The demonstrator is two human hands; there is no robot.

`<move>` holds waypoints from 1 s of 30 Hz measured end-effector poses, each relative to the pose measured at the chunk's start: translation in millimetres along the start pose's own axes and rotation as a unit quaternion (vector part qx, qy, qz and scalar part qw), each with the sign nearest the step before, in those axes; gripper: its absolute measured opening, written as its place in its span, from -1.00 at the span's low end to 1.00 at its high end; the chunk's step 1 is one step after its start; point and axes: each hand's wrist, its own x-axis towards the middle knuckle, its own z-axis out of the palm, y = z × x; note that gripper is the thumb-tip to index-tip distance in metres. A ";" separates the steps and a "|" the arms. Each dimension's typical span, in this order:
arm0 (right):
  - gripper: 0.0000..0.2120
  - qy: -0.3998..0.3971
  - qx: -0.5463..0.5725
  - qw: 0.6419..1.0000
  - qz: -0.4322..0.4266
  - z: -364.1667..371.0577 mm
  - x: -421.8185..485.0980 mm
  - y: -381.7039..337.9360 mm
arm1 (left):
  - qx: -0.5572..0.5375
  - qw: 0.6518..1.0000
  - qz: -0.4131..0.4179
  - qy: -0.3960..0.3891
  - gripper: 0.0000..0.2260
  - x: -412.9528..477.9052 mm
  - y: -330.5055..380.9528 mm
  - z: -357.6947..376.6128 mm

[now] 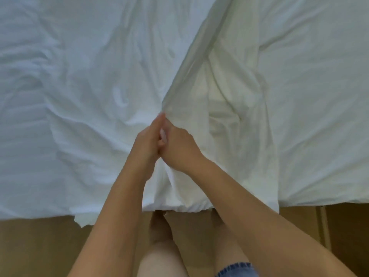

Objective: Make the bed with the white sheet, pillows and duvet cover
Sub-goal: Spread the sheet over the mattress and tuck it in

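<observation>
Gripping one raised fold of the white sheet [199, 80] with two hands, left hand [148, 139] and right hand [179, 145], touching, above the bed edge [179, 208].

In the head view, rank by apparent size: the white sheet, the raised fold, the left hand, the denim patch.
1. white sheet
2. raised fold
3. left hand, nearer the camera, so its size is exaggerated
4. denim patch, cut off by the frame edge
</observation>
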 end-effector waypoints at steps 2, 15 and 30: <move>-0.47 -0.028 0.002 0.999 -0.022 28.8 0.6 -13.5 | 0.033 0.998 0.009 0.051 -0.80 19.9 6.1 -20.5; -0.95 0.282 0.176 0.937 0.112 167.2 43.2 -69.3 | 0.184 0.968 0.056 0.160 -0.72 72.8 -36.8 -245.9; -0.45 0.190 0.290 0.919 0.186 268.5 214.5 -184.8 | 0.063 0.976 -0.006 0.210 -0.64 59.6 -56.2 -408.4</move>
